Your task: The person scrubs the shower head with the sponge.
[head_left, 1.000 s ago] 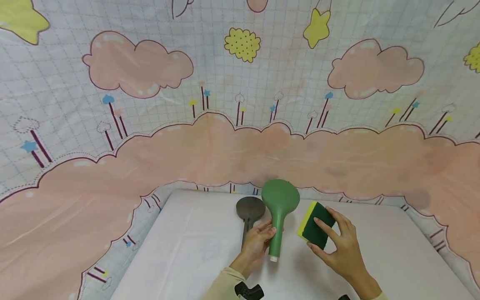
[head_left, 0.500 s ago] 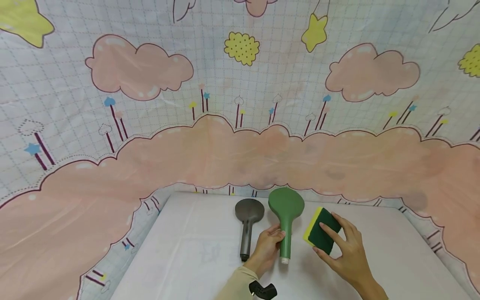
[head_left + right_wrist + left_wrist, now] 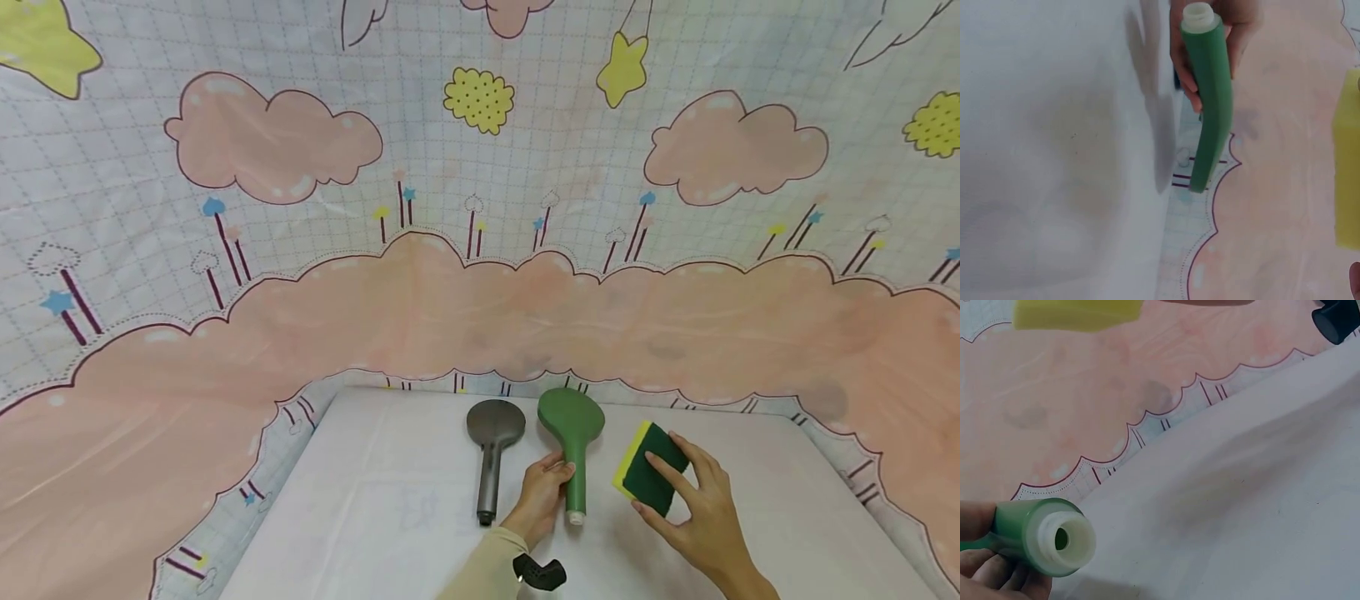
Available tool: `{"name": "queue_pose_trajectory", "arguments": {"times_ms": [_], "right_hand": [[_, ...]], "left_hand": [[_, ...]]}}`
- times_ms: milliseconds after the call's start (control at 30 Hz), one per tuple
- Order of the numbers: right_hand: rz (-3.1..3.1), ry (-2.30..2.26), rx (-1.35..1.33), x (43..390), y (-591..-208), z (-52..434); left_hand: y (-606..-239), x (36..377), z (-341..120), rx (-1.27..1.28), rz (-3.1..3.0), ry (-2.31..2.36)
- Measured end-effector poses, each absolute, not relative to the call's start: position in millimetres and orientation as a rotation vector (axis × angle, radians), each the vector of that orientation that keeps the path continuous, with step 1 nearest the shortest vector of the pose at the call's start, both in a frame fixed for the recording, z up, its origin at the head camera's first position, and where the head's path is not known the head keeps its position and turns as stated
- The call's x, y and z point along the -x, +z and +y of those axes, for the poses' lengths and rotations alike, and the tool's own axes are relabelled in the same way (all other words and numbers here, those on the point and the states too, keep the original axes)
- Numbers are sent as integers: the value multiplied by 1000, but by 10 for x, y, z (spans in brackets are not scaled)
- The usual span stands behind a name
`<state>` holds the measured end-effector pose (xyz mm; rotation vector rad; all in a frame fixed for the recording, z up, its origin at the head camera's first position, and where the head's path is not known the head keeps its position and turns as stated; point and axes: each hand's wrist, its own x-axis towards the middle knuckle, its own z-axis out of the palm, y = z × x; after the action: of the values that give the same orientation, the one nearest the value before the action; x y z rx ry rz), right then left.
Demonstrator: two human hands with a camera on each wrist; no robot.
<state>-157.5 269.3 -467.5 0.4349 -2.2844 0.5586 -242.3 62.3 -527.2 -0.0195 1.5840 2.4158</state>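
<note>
My left hand point(image 3: 542, 495) grips a green shower head point(image 3: 572, 417) by its handle, the round head pointing away from me. In the left wrist view the white threaded end point(image 3: 1071, 540) of the handle faces the camera. My right hand point(image 3: 701, 508) holds a sponge point(image 3: 654, 471) between thumb and fingers, its dark green scouring side toward me and its yellow foam side to the left. A gap separates sponge and shower head. The right wrist view catches only the yellow foam point(image 3: 1347, 162) at its right edge. Left of my left hand, a dark grey shower head point(image 3: 495, 429) lies on the table.
A white-covered table point(image 3: 367, 467) spreads under both hands. Behind it hangs a curtain point(image 3: 420, 308) printed with pink clouds and stars, which also runs down along the table's sides. A black strap piece point(image 3: 540, 573) sits at my left wrist.
Both hands have shifted right and slightly down with the green shower head and the sponge. The grey shower head's handle, partly covered by my left hand before, now shows fully.
</note>
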Motion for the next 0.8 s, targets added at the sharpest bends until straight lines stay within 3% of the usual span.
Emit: {"name": "queue_pose_trajectory", "arguments": {"times_ms": [800], "right_hand": [[-2307, 574, -409, 1518, -4758, 2656]], "left_hand": [[-5425, 2522, 649, 54, 1770, 2302]]}}
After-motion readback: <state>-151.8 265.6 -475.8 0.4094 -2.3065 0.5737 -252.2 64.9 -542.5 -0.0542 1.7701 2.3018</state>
